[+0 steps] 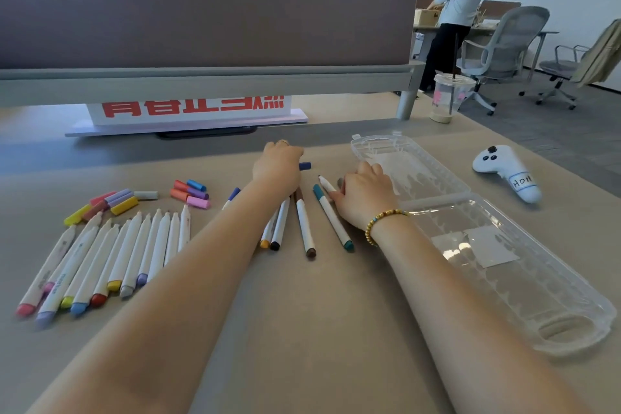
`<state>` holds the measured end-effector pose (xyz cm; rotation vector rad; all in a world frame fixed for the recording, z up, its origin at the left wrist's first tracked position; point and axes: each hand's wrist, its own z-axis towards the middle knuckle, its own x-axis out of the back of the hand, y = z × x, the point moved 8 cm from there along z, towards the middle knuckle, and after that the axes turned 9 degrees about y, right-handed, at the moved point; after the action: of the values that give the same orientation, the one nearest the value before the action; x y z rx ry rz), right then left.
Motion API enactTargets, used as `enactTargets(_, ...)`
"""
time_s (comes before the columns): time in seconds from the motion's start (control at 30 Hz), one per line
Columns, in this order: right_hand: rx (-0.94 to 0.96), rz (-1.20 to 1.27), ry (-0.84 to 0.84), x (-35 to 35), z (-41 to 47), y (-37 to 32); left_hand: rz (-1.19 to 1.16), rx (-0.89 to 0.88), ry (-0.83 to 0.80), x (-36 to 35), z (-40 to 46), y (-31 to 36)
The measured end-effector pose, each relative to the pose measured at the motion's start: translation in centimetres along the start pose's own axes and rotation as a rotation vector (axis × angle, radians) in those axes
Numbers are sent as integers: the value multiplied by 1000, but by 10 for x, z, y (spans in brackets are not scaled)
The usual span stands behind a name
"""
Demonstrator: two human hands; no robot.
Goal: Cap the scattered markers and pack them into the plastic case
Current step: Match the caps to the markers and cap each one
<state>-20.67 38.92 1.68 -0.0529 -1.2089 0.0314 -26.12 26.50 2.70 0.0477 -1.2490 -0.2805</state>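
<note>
Markers lie on the worktop [302, 329], long axes pointing away from the person. The right hand [361, 193] pinches an uncapped marker [326, 183] beside the open plastic case [504, 265]. The left hand [277, 166], curled, reaches toward a blue cap [305, 165]; its grip I cannot tell.

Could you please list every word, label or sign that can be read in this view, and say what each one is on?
"HOM": handwritten on a white label on the white controller; its right end is cut off by the curve.
Large red characters on the white sign under the desk divider: upside down from this view, not readable.
Small print on the marker barrels: too blurred to read.
Clear plastic case: pale patches, no legible text.
</note>
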Motion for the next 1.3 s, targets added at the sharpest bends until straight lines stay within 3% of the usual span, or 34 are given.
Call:
enactTargets(0.13, 41, -28, 26, 0, 2, -3, 121, -78, -91, -18, 20, 4)
enactTargets(0.3, 37, -36, 0, -2, 4, -2, 143, -71, -75, -18, 25, 5)
enactTargets(0.5, 37, -21, -20, 0, 2, -4, -133, 60, -2, 1, 8, -8)
enactTargets(0.67, -9, 86, 60, 18, -2, 3, -412, 85, 38, 15, -23, -12)
enactTargets(1.13, 153, 201, 88, 25, -17, -15, -322, 45, -77, 16, -42, -25)
enactTargets(1.3, 140, 258, 96, 22, -16, -13, -377, 58, 54, 16, -42, -32)
